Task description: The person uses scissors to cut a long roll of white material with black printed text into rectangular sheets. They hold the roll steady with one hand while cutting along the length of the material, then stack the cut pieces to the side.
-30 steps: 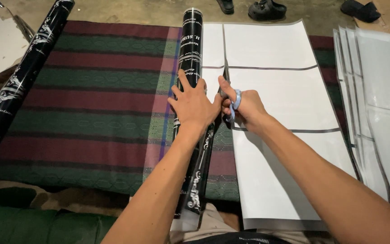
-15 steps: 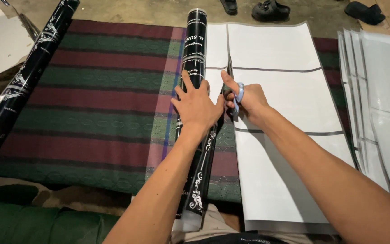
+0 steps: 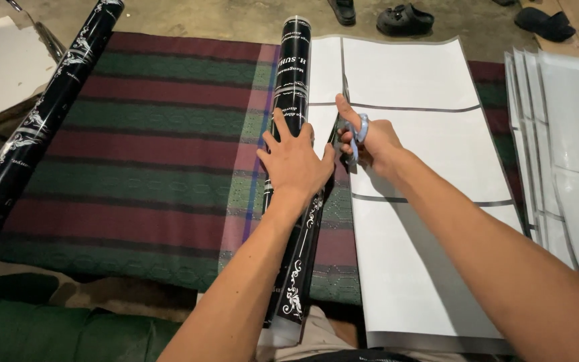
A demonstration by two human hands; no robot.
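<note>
— What have I got in front of me right now?

— My left hand [image 3: 295, 163] lies open, fingers spread, pressing flat on the black roll [image 3: 291, 167] with white ornament that runs lengthwise across the striped mat [image 3: 149, 154]. My right hand [image 3: 370, 141] sits just to the right of that roll, closed around the blue-handled scissors [image 3: 351, 131], forefinger stretched along the blades.

— And where are the blades?

— Pointing away from me, at the left edge of the white sheet [image 3: 423, 167], which spreads out from the roll's right side. Dark lines divide the sheet into panels; the scissors sit beside the roll, close to the first crossing line. Whether the blades are parted I cannot tell.

— Anything else around the roll?

— A second black roll [image 3: 41, 121] lies well to its left, at the mat's far edge. A stack of white sheets [image 3: 571, 134] rests to its right, beyond the sheet under my right hand. Dark sandals [image 3: 405, 19] stand on the floor beyond the roll's far end.
</note>
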